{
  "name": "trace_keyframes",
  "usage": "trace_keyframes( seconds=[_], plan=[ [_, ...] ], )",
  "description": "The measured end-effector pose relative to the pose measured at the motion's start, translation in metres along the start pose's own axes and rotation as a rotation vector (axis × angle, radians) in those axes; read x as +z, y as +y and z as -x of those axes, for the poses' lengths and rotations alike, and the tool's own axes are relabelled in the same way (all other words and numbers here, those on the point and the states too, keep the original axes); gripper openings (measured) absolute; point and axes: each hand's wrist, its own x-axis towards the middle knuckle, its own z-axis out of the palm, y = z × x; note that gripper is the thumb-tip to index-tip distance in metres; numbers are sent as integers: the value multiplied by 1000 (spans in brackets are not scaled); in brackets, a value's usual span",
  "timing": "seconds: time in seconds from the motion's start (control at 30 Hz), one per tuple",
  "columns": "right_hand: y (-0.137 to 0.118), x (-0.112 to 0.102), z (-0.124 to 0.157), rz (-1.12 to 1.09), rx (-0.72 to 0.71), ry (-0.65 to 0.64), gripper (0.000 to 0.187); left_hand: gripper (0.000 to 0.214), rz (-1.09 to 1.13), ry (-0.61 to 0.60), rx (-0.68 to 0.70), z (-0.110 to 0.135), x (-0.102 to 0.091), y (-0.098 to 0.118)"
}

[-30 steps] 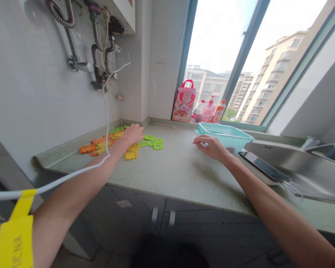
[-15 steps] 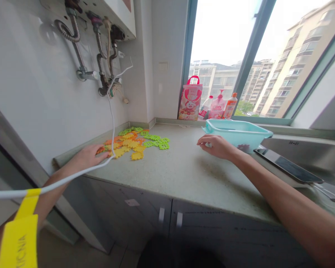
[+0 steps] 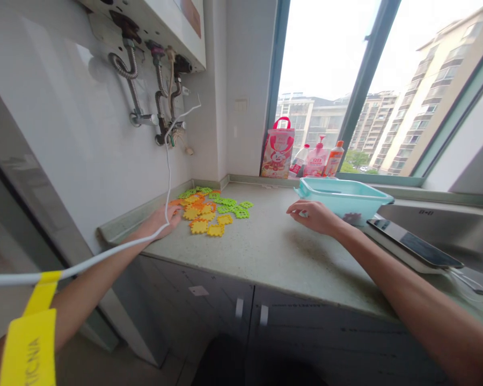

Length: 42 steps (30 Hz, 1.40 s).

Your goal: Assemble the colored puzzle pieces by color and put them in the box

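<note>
Our left hand (image 3: 161, 220) has slid in from the counter edge since a moment ago and now lies open, palm down. Its fingertips touch the jagged foam puzzle tiles (image 3: 209, 212) — orange, yellow, green — heaped at its two o'clock on the speckled countertop (image 3: 265, 252). Our right hand (image 3: 312, 215) rests loosely open, with a glossy turquoise plastic basin (image 3: 346, 198) just beside it at one o'clock — a white cable (image 3: 168, 182) drapes across the left hand.

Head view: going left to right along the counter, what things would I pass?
left hand → tiles → right hand → tub → phone
</note>
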Motion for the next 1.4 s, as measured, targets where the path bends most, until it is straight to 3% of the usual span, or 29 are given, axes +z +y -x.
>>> trace_keyframes(
  seconds=[0.17,0.27,0.37,0.57,0.67,0.8,0.93,1.1,1.2,1.33,1.4],
  plan=[
    [-53,34,-1,-52,-128,20,38,54,112,24,91,-7,14,-8],
    [-98,55,-7,-128,-206,-69,54,45,197,67,138,-4,13,-7],
    [-127,76,-24,-172,-222,-125,62,38,207,129,116,-2,9,-6],
    [-128,132,-92,-196,-186,-127,40,57,2,215,-1,4,0,-5],
    [-123,153,-121,-139,-122,-120,38,60,-6,174,102,8,-6,4],
    [-125,155,-129,-113,-198,-141,37,44,124,14,346,11,-13,17],
    [-136,142,-116,-88,-280,-161,36,40,220,40,389,15,-17,19],
    [-158,136,-109,-82,-292,-146,43,38,431,-58,608,18,-21,19],
    [-170,138,-109,-88,-326,-196,50,38,480,-37,650,18,-23,20],
    [-172,144,-111,-142,-324,-174,37,32,515,-20,613,18,-22,19],
    [-170,148,-112,-179,-298,-145,38,36,520,-46,578,18,-21,18]
  ],
)
